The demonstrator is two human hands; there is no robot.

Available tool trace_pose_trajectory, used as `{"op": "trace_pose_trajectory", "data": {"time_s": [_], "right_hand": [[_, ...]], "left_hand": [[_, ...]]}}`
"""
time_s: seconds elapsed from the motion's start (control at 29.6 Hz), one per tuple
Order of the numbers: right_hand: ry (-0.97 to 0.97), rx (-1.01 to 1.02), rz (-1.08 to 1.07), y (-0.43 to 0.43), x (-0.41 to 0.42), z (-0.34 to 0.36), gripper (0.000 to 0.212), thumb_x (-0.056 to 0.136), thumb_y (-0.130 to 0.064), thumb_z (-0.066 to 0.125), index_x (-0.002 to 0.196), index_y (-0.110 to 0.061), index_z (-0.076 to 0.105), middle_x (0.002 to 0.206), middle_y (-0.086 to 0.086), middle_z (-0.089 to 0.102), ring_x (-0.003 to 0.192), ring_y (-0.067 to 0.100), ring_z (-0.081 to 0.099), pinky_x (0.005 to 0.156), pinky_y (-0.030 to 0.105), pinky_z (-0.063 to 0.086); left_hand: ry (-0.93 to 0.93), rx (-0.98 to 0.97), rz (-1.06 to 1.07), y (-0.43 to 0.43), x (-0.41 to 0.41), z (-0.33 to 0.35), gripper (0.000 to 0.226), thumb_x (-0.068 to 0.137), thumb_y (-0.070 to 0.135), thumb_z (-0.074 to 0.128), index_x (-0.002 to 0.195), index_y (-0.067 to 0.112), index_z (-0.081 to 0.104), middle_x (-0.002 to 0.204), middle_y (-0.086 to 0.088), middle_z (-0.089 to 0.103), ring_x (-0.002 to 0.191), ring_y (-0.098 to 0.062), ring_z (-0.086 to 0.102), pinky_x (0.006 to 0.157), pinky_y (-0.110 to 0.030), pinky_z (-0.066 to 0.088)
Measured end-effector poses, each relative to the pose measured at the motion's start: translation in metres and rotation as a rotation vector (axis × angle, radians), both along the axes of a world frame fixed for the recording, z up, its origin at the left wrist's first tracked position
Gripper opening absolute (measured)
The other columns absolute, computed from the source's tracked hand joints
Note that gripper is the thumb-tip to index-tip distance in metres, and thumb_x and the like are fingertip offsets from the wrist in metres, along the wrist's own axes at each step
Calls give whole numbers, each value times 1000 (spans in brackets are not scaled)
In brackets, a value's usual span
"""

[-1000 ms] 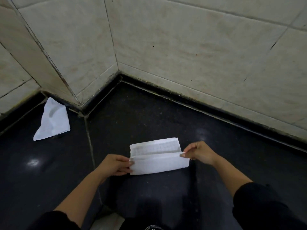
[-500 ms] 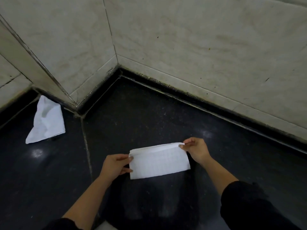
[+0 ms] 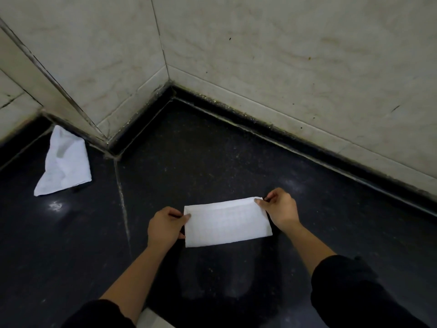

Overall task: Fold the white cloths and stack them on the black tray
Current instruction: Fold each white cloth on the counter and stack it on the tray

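Observation:
A white cloth [image 3: 227, 222], folded into a flat rectangle, lies on the dark floor in front of me. My left hand [image 3: 165, 227] pinches its left edge near the top corner. My right hand [image 3: 280, 209] pinches its top right corner. A second white cloth [image 3: 63, 165], crumpled and unfolded, lies at the far left against the wall. No black tray is in view.
Pale tiled walls [image 3: 283, 67] meet in a corner behind the cloth, with a projecting wall edge [image 3: 71, 107] at the left. The black speckled floor [image 3: 212, 150] has a grout line running down left of my left hand. A pale object edge [image 3: 151, 319] shows at the bottom.
The near half of the cloth was folded up over the far half, closing it into one flat rectangle. My hands moved with the edge to the cloth's far side.

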State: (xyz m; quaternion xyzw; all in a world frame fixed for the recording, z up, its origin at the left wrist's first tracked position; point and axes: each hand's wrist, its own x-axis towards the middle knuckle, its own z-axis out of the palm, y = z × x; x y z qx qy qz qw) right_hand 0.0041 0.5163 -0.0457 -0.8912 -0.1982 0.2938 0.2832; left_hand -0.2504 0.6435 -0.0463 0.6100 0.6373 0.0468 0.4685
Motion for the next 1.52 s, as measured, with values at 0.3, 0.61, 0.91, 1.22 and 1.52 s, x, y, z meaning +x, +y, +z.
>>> {"op": "trace_pose_trajectory", "data": {"time_s": [0.3,0.61,0.91,1.22,1.52], "right_hand": [[67,-4,18,-50,-19,18,41,74,-45,79,84,-9,61,73,4,63,65,13,57,55,23,42],[1,-163,3,-68,-45,6,39,78,-47,75,86,-13,57,79,4,64,73,19,61,65,34,52],[66,-176,-202,-54,-55,10,26,79,-24,78,66,-10,59,64,3,55,57,16,51,47,24,38],[421,-5,-393,-48,-50,17,16,81,-14,70,79,-2,60,71,8,54,59,18,49,47,27,36],[306,76,-343,-45,-45,21,5,83,-9,69,80,-5,68,82,12,66,67,19,58,55,27,45]], "left_hand": [[46,3,-103,-41,-26,11,35,80,50,71,86,19,56,73,2,69,42,-12,64,50,-23,45],[16,42,-70,-62,-31,-8,29,80,42,74,85,17,60,73,-2,67,63,-18,65,58,-29,50],[-3,-7,-33,-61,-30,-7,27,80,31,77,88,14,58,72,-1,66,48,-16,63,50,-23,43],[-9,-62,-31,-56,-31,-9,27,79,32,78,85,14,58,69,-3,69,51,-18,66,57,-27,47],[-80,-116,19,-54,-33,-13,19,87,30,69,86,13,62,77,-6,69,54,-22,67,72,-36,55]]}}
